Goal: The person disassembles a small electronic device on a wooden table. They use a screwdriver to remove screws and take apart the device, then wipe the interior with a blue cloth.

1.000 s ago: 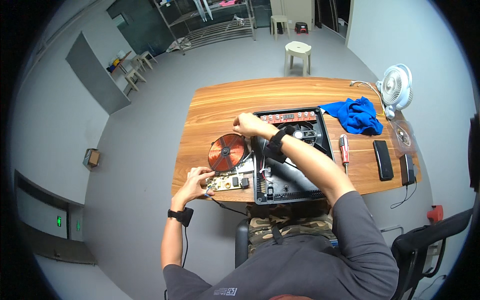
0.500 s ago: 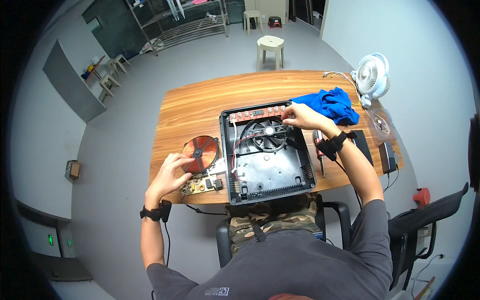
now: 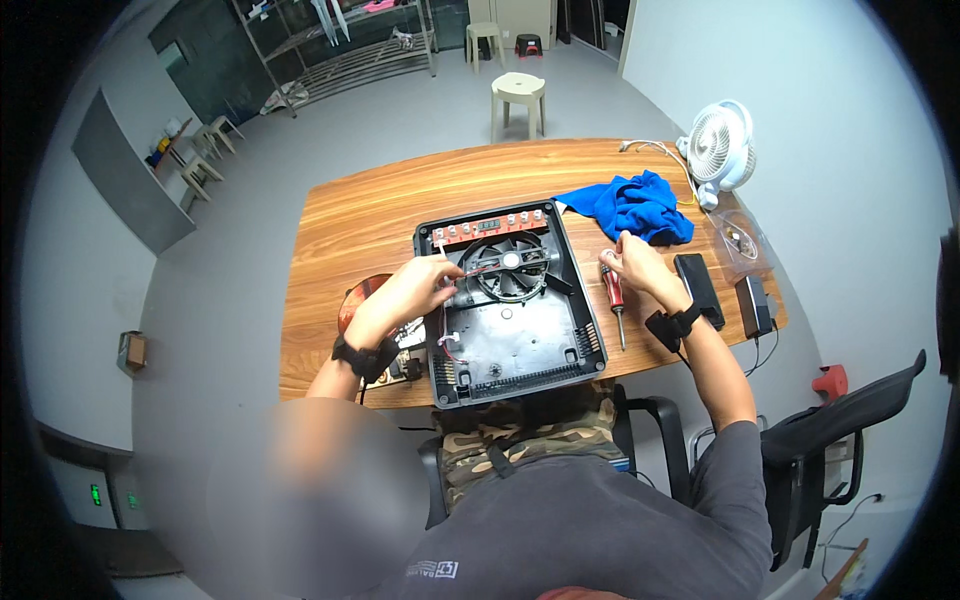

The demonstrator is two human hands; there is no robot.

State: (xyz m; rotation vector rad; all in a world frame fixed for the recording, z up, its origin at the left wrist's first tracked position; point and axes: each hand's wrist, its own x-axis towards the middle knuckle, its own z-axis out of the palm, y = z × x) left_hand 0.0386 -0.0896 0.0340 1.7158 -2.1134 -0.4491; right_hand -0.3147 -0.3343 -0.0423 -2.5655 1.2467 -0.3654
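An opened black appliance housing (image 3: 520,345) rests at the table's near edge, with a black fan (image 3: 510,262) and a red button circuit board (image 3: 480,228) inside. My left hand (image 3: 412,290) reaches over its left wall, fingers bent around the thin red and white wires (image 3: 446,325) beside the fan; the pinch itself is partly hidden. To the right of the housing, my right hand (image 3: 642,268) has its thumb and fingers closed on the handle end of a red screwdriver (image 3: 613,290), whose shaft points toward me. Under my left forearm lie a copper coil disc (image 3: 358,298) and a partly hidden circuit board (image 3: 400,370).
Behind my right hand lies a blue cloth (image 3: 640,208). Further right are a black flat case (image 3: 698,285), a black power adapter (image 3: 752,305), a clear plastic bag (image 3: 740,245) and a white fan (image 3: 720,150). An office chair (image 3: 810,440) stands at the right.
My left hand has moved from the coil and circuit board to the wires in the housing. My right hand has left the button board and come down to the screwdriver. The view has shifted slightly.
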